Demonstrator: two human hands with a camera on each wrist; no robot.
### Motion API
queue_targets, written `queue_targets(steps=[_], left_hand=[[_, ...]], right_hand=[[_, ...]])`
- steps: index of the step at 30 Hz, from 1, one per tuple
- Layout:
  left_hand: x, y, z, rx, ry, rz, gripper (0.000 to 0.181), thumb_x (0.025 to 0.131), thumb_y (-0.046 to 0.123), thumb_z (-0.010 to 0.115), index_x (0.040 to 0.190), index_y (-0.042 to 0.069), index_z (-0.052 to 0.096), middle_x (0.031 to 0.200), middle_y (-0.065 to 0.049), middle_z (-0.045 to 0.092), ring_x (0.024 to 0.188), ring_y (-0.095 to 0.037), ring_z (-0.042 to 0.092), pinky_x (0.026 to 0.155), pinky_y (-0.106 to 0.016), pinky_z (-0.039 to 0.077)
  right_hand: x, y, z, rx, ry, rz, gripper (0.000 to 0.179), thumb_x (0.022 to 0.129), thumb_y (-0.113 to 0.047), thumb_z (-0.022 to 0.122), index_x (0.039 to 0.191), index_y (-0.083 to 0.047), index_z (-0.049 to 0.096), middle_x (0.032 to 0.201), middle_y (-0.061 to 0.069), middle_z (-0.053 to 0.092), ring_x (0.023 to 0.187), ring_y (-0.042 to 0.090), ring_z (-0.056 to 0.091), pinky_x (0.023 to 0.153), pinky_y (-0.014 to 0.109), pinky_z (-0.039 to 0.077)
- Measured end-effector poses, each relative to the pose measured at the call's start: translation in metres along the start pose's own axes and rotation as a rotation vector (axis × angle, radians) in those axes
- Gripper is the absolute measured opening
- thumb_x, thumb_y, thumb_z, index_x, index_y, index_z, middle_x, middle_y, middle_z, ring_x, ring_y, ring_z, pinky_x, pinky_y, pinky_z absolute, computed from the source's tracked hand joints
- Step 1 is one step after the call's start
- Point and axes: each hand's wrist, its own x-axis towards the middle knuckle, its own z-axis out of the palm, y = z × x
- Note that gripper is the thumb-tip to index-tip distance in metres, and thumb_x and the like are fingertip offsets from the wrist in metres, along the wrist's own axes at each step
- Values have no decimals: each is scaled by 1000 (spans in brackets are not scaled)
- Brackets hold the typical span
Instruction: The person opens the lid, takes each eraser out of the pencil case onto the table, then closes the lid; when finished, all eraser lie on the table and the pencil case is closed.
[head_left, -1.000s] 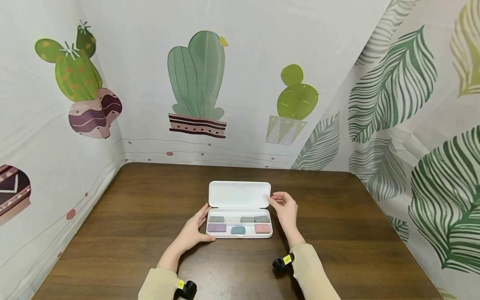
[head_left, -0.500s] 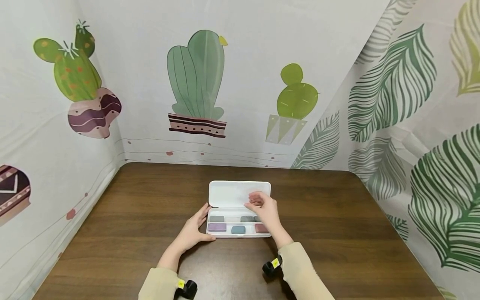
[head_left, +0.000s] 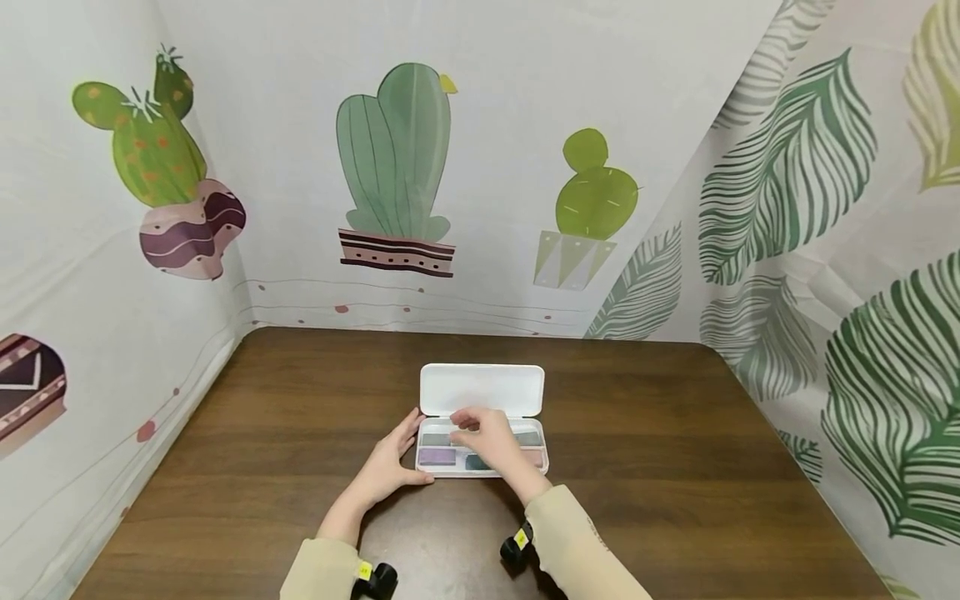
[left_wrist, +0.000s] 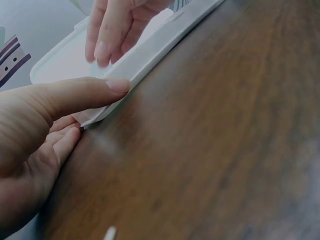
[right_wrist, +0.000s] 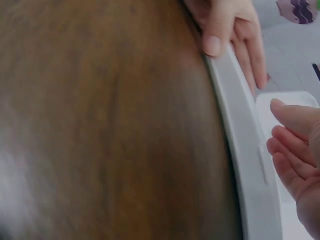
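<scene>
A white hinged case (head_left: 450, 475) lies on the table with its lid (head_left: 495, 385) raised at the back. Inside are several small blocks: a purple one (head_left: 437, 457), a dark blue one (head_left: 475, 462) partly covered, a pinkish one (head_left: 535, 457) and grey ones (head_left: 528, 437). At the case's left end, my left hand (head_left: 386, 462) grips it, thumb (left_wrist: 90, 95) along the front wall and fingers round the side. Over the middle of the case hovers my right hand (head_left: 491, 437), fingers loosely bent and thumb apart from them. Nothing shows between them in the right wrist view.
The case stands on a brown wooden table (head_left: 300, 400). Behind and beside the table hangs a pale cloth (head_left: 495, 308) printed with cacti and leaves. A black wrist camera (head_left: 515, 550) sits on each beige sleeve.
My right hand has moved left, from the lid's right edge to above the middle of the case. The left hand and the case have stayed in place.
</scene>
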Motion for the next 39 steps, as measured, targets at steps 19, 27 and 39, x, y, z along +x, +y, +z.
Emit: queue_targets(steps=[19, 27, 39], left_hand=[[-3, -2, 0, 6, 11, 79, 109, 66, 1, 87, 150, -11, 19, 149, -33, 36, 138, -43, 38, 114, -35, 39], [-1, 0, 0, -17, -4, 33, 110, 67, 1, 87, 152, -9, 18, 151, -31, 34, 140, -43, 35, 115, -43, 35], [-1, 1, 0, -20, -11, 14, 109, 67, -2, 86, 151, -10, 17, 152, -32, 33, 141, -43, 33, 116, -48, 32]], right_hand=[[6, -4, 14, -178, -168, -58, 32, 87, -21, 73, 114, -2, 72, 109, 9, 74, 101, 20, 70, 89, 30, 58], [6, -5, 13, -175, -191, -57, 28, 89, -17, 71, 113, -3, 72, 108, 9, 74, 97, 20, 70, 87, 32, 58], [6, -6, 13, -142, -193, -54, 25, 89, -15, 71, 111, -3, 72, 108, 8, 74, 99, 20, 69, 88, 31, 58]])
